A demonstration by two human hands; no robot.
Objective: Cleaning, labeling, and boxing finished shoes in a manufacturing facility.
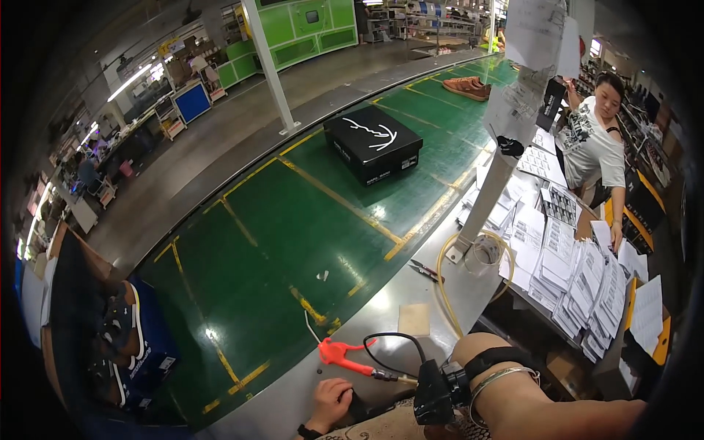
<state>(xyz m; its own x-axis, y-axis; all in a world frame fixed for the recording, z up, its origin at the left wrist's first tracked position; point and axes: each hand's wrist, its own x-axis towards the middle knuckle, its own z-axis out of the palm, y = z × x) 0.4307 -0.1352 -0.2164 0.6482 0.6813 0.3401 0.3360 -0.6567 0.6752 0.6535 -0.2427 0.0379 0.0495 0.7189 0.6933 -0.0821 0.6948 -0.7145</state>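
My left hand rests at the near metal edge of the belt, its fingers loosely curled, with nothing visible in them. Just above it lies a red air blow gun with a thin bent nozzle. Its hose fitting runs toward the black camera strapped at my right wrist. My right hand is bent at the lower right, wearing a black strap and a bangle; its fingers are hidden. A black shoebox with a white scribble design sits closed on the green conveyor belt.
Brown shoes lie farther up the belt. Snips, a tan square pad and a tape roll are on the metal ledge by a post. Paper sheets cover the right table, where a co-worker reaches. A blue shoebox stands left.
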